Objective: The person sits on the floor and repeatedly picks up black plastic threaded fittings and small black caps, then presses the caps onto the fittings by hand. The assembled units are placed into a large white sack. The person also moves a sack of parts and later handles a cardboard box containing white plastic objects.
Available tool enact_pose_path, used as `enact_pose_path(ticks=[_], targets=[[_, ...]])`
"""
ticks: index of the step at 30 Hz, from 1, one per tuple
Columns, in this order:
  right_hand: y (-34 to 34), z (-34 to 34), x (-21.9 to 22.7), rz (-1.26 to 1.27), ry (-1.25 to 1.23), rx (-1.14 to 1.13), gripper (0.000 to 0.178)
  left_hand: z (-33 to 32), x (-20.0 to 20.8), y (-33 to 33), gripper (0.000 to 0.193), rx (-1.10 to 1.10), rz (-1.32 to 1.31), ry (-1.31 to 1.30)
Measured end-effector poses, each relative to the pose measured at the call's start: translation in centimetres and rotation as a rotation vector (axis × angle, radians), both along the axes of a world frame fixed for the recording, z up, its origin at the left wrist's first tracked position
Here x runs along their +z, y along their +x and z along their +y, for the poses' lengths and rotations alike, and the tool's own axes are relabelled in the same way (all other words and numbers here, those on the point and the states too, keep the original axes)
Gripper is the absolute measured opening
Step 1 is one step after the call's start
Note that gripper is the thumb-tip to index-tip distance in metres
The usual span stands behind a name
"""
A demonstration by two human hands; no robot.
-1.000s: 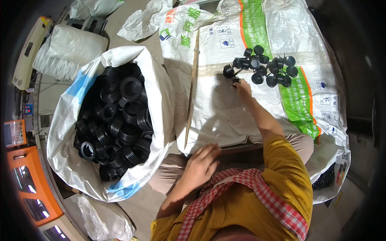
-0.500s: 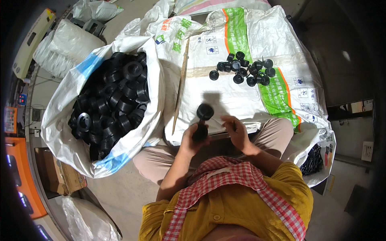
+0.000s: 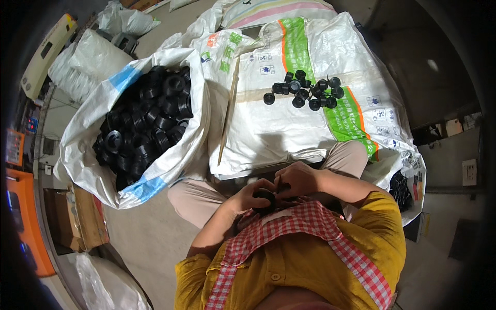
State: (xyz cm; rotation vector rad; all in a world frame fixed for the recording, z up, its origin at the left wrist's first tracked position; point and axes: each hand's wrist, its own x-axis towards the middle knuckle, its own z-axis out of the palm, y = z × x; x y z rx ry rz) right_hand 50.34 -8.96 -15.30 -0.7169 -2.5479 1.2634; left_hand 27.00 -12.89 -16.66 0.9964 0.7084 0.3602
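- Black plastic round part [image 3: 264,202], low in the middle of the head view: that's the thing being worked on. It's up close to the body, just above the checked apron, not down on the white sheet.
- Left hand [image 3: 252,195]: fingers curled around that round part, so it's a narrow, closed grip, with the dark opening facing up between the fingers.
- Right hand [image 3: 298,181]: right up against the left one, fingers bent in and bunched together. Can't tell if it's pinching anything, the knuckles and shadow hide it.
- Red and white checked apron [image 3: 305,223] over a mustard shirt [image 3: 297,263], beige trousers [image 3: 195,200] with the knees spread either side.
- White sheet [image 3: 253,126] in front of the knees, with a green and orange stripe. A loose bunch of black caps [image 3: 294,86] sits on it toward the far side, some with thin stems sticking out.
- Wooden stick [image 3: 230,106] lying lengthwise along the left part of that sheet.
- Big white sack [image 3: 85,134] on the left with blue patches, mouth wide, loaded with ridged black rings [image 3: 137,135].
- Smaller sack [image 3: 412,161] on the right, thin black pieces [image 3: 399,191] inside.
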Motion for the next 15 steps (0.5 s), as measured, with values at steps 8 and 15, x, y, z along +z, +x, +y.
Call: enact_pose_path(ticks=[8, 15], targets=[[-0.8, -1.2, 2.3, 0.286, 0.363, -0.090, 0.026, -0.7, 2.9, 0.6, 0.039, 0.150, 0.176, 0.160], [-1.8, -3.1, 0.3, 0.090, -0.499, -0.115, 0.020, -0.3, 4.6, -0.4, 0.030, -0.254, 0.419, 1.286]])
